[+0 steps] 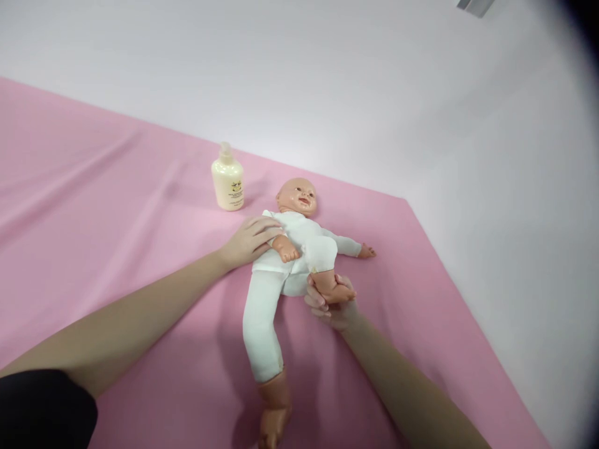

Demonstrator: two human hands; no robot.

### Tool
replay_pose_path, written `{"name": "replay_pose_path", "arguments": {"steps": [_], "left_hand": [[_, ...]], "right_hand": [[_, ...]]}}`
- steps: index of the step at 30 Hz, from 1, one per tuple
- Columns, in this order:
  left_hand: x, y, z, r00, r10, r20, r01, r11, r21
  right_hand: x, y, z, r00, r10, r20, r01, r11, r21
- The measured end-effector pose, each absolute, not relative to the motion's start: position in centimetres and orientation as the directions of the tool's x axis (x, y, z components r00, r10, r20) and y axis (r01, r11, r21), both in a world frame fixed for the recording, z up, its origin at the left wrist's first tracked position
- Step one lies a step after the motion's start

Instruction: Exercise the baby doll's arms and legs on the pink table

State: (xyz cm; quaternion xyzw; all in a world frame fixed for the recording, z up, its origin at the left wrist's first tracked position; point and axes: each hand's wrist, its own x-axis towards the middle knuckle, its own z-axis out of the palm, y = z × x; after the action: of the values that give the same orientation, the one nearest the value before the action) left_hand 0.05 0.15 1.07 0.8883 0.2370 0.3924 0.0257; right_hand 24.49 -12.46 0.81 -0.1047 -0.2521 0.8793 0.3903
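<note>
A baby doll (pixel 269 315) with a white cloth body lies on its back, its bald head pointing away from me. My left hand (pixel 253 240) is closed over the doll's arm at the side of its chest; the doll's small hand shows just beyond my fingers. Part of my left thumb is hidden. Lower down, my right hand (pixel 334 305) is wrapped around the doll's raised foot from below, with that knee bent up toward its belly. The other leg stretches toward me, and the doll's far arm lies out to the right.
A pink cloth (pixel 154 249) with soft folds covers the table under the doll. Left of the doll's head stands a cream pump bottle (pixel 228 184) with a printed label. The table's back and right edges are visible, with a pale wall or floor (pixel 327 87) beyond.
</note>
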Motion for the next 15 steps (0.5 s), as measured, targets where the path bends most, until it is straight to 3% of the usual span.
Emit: {"name": "replay_pose_path", "arguments": {"steps": [9, 15], "left_hand": [[0.03, 0.1, 1.13, 0.596, 0.343, 0.726, 0.429, -0.9, 0.072], [0.01, 0.11, 1.13, 0.602, 0.368, 0.709, 0.441, -0.893, 0.089]], "right_hand": [[24.51, -12.57, 0.95, -0.66, 0.751, -0.026, -0.613, -0.559, -0.559], [24.46, -12.56, 0.95, -0.651, 0.758, -0.044, -0.603, -0.552, -0.576]]}}
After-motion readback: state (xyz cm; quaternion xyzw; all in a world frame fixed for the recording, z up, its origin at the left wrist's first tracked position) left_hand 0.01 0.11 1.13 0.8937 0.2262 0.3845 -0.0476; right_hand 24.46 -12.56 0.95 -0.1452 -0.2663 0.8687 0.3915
